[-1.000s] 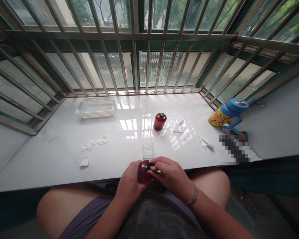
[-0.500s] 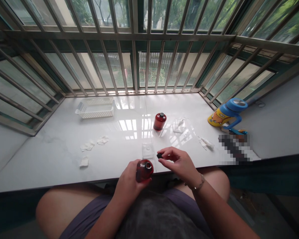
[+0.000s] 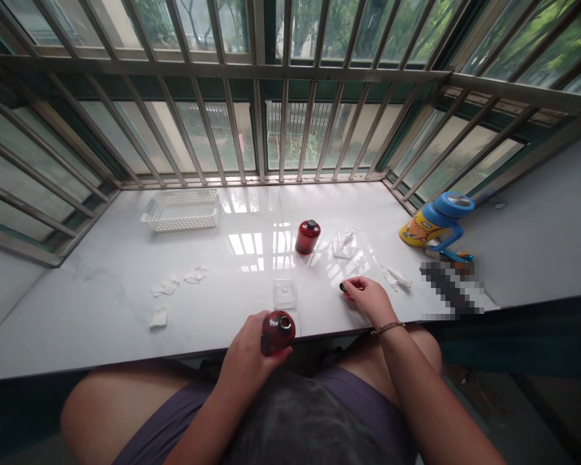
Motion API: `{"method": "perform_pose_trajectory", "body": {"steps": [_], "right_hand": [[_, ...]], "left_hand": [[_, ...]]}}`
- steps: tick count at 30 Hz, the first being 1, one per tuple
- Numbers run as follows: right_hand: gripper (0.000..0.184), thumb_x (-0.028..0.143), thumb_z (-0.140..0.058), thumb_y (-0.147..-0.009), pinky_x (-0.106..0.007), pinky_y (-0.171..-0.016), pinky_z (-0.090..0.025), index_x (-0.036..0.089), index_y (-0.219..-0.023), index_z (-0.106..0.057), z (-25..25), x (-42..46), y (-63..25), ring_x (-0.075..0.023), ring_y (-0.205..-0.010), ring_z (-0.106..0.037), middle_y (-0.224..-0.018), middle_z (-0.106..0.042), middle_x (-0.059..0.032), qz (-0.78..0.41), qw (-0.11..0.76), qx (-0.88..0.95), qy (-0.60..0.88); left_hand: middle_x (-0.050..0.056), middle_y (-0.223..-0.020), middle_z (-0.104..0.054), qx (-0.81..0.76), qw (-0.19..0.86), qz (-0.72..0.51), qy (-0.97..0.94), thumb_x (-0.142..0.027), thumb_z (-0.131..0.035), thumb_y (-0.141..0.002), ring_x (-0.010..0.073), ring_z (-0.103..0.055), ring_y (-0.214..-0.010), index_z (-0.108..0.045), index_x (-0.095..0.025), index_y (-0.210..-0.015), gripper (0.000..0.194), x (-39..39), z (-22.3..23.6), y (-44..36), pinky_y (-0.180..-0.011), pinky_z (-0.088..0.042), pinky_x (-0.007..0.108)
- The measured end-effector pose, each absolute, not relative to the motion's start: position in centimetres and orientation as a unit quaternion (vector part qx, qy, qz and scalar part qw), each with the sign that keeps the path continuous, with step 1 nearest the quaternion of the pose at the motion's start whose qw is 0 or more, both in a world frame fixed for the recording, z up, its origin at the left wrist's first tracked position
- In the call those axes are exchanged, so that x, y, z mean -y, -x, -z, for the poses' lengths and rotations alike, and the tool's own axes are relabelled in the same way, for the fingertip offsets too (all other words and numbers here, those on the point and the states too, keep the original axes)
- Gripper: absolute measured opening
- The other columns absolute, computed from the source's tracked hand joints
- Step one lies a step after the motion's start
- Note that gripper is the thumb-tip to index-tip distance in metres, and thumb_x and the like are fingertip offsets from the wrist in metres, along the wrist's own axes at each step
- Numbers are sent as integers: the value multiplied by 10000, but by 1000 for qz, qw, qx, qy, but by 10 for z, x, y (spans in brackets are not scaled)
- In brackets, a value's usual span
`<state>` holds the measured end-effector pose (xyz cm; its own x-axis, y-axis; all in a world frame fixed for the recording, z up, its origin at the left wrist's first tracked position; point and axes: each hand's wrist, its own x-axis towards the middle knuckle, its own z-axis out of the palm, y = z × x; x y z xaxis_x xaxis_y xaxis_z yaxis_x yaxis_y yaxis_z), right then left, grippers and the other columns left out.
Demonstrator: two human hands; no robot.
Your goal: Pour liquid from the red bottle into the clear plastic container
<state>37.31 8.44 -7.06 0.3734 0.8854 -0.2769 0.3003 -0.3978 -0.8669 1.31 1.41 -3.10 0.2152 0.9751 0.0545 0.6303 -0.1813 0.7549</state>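
My left hand [image 3: 249, 352] is wrapped round a small red bottle [image 3: 277, 332] with its mouth uncovered, held at the near edge of the white sill [image 3: 101, 303]. My right hand [image 3: 368, 298] pinches a small black cap [image 3: 342, 286] low over the sill, to the right of a clear square dish [image 3: 285, 292]. A second red bottle [image 3: 307, 236] with its black cap on stands further back. Beside it lies another clear dish [image 3: 345, 244] with something white in it.
A white slotted basket [image 3: 181, 210] sits at the back left. Several white cotton pieces [image 3: 167, 285] lie on the left, one more wad [image 3: 397, 278] on the right. A blue and yellow cup [image 3: 433, 223] stands at the right. Metal window bars [image 3: 281, 97] close the back.
The black cap came off the held bottle. My right hand carried it right and forward, down to the sill. My left hand kept the bottle nearly still.
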Motion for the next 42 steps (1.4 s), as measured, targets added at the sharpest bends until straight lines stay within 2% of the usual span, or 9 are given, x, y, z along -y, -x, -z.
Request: {"method": "perform_pose_trajectory", "body": {"steps": [8, 13, 18, 22, 25, 28, 31, 38, 42], "right_hand": [[211, 411, -741, -873, -334, -727, -578, 211, -932, -778, 62, -91, -384, -233, -710, -776, -871, -815, -73, -307, 327, 418, 790], [307, 511, -660, -937, -361, -773, -561, 224, -999, -750, 49, -73, -370, -244, -704, -759, -782, -767, -49, -291, 342, 448, 773], [483, 687, -618, -967, -342, -714, -592, 234, -1018, -778, 41, -41, -319, -228, -722, -747, -884, -778, -48, -433, 321, 518, 664], [619, 787, -581, -998, -380, -857, -613, 216, -1138, -775, 39, -16, -275, -267, -1003, -748, -1110, -780, -89, -645, 312, 491, 494], [639, 779, -558, -1029, -412, -969, -583, 230, -1301, -736, 37, -1, -250, -275, -1130, -711, -1226, -761, -96, -748, 355, 388, 405], [569, 695, -563, -1072, -424, -1081, -530, 246, -1393, -701, 36, 10, -232, -277, -1258, -662, -1378, -715, -101, -775, 445, 302, 332], [523, 646, -650, -1049, -409, -1090, -523, 257, -1394, -706, 36, 15, -220, -265, -1256, -664, -1385, -719, -90, -783, 496, 235, 293], [647, 713, -824, -885, -382, -1229, -439, 195, -1271, -782, 37, 14, -208, -261, -1328, -649, -1353, -753, -91, -819, 504, 77, 263], [694, 731, -863, -826, -330, -1124, -530, 167, -1226, -802, 42, 12, -212, -238, -1216, -717, -1279, -794, -98, -828, 491, 13, 269]], "left_hand": [[58, -1324, -688, -573, 331, -270, -700, -314, -928, -785, 303, -703, -1193, -564, -287, -1380, 698, -14, 33, -13, -1000, -605, 465], [54, -1344, -689, -571, 385, -274, -671, -308, -935, -768, 295, -692, -1222, -582, -293, -1371, 699, -14, 26, -14, -1061, -577, 469], [23, -1294, -723, -526, 465, -289, -651, -274, -948, -735, 268, -710, -1185, -606, -302, -1326, 684, -11, 10, -21, -1057, -570, 419], [24, -1312, -725, -458, 509, -309, -660, -258, -969, -707, 264, -720, -1176, -609, -308, -1349, 738, -8, -6, -27, -1033, -582, 386], [21, -1325, -724, -442, 521, -317, -658, -264, -983, -702, 266, -719, -1190, -612, -316, -1348, 746, -8, -15, -32, -1030, -585, 382], [23, -1280, -732, -482, 499, -338, -636, -293, -1010, -669, 268, -728, -1151, -599, -300, -1308, 760, -8, -17, -37, -1001, -595, 395], [33, -1263, -732, -518, 480, -352, -615, -357, -1019, -666, 276, -735, -1127, -571, -286, -1300, 780, -8, -13, -43, -971, -609, 412], [80, -1306, -707, -502, 489, -373, -607, -492, -1032, -661, 316, -721, -1173, -530, -275, -1328, 863, -3, -1, -54, -1047, -591, 495], [122, -1430, -649, -459, 501, -354, -643, -486, -1041, -673, 359, -663, -1311, -495, -288, -1455, 974, -5, -1, -51, -1145, -549, 543]]}}
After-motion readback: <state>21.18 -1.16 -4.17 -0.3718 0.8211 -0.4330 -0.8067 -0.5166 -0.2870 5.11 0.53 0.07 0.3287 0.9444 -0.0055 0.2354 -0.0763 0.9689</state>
